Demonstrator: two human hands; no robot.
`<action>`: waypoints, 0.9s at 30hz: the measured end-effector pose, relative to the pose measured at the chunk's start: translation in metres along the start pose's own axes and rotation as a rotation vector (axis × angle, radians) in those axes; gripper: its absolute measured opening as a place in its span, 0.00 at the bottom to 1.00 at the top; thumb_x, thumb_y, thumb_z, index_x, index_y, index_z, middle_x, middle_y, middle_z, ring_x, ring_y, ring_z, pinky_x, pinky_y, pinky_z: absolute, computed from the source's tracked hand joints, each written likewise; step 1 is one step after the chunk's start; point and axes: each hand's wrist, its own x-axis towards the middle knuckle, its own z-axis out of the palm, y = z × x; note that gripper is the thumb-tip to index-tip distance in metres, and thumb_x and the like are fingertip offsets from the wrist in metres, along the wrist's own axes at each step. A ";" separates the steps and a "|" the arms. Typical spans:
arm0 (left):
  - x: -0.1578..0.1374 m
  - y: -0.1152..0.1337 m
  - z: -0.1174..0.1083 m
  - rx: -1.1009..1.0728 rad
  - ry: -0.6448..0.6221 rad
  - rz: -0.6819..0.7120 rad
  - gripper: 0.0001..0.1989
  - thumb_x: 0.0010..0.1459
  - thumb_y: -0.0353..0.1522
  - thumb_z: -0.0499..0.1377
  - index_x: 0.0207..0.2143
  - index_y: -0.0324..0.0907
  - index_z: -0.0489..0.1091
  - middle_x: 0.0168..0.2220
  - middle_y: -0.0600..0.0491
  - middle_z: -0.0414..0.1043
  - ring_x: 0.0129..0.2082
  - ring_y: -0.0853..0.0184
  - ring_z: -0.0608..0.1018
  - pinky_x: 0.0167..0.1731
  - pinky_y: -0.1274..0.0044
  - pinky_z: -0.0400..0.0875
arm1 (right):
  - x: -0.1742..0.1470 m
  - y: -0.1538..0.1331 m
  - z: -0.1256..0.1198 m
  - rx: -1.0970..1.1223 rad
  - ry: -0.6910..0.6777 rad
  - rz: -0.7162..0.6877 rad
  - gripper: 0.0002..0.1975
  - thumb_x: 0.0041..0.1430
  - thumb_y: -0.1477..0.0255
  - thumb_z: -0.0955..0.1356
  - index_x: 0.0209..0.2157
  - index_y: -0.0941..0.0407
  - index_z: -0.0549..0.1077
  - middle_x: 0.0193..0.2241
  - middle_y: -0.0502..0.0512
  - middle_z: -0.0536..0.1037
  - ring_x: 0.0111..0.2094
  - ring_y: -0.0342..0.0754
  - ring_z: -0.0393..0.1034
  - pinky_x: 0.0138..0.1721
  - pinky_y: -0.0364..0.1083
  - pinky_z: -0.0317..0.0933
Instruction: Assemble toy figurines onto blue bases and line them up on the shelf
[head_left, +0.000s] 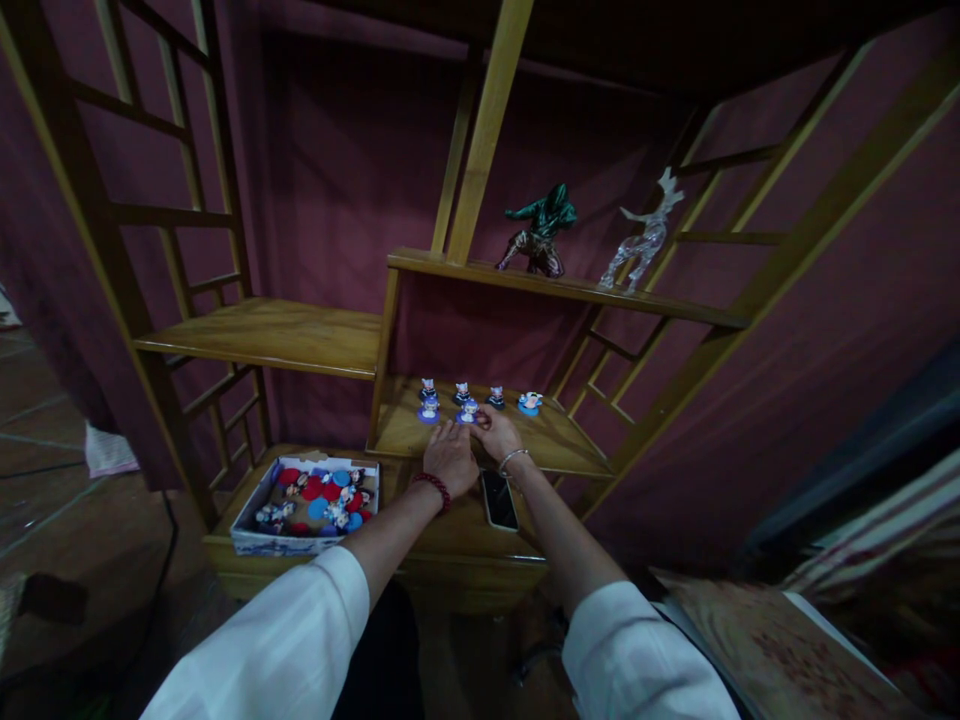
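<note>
A small figurine on a purple base (466,412) stands in the front row on the low shelf (405,437). At its right side, the fingers of my right hand (498,436) are closed on it. My left hand (451,456) lies flat just in front of the figurine, fingers stretched forward; whether its fingertips touch the base I cannot tell. Left of it stands a similar purple-based figurine (428,409). Behind are dark-based figurines: one at left (427,388), one in the middle (461,393), one at right (496,397). A blue-based figurine (529,403) stands farther right.
A shallow cardboard box (251,543) of jumbled figurines sits at lower left. Below my right wrist lies a phone (499,500). The shelf above holds a dark crouching statue (541,230) and a clear deer ornament (641,235). Wooden uprights (381,365) frame the compartments.
</note>
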 end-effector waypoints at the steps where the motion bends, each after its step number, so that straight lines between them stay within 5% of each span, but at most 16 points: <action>1: 0.000 0.000 0.000 0.000 0.003 -0.003 0.25 0.49 0.26 0.47 0.52 0.34 0.56 0.54 0.43 0.58 0.56 0.61 0.56 0.55 0.68 0.43 | 0.001 0.001 0.000 -0.004 -0.002 -0.001 0.11 0.42 0.72 0.67 0.33 0.54 0.68 0.26 0.48 0.73 0.28 0.42 0.67 0.31 0.41 0.61; 27: 0.005 0.002 0.005 0.030 0.039 -0.036 0.24 0.51 0.30 0.47 0.52 0.32 0.57 0.54 0.42 0.58 0.56 0.60 0.56 0.55 0.70 0.44 | 0.010 0.006 0.004 -0.062 -0.018 -0.011 0.11 0.43 0.72 0.68 0.34 0.54 0.69 0.30 0.50 0.74 0.31 0.44 0.68 0.33 0.42 0.62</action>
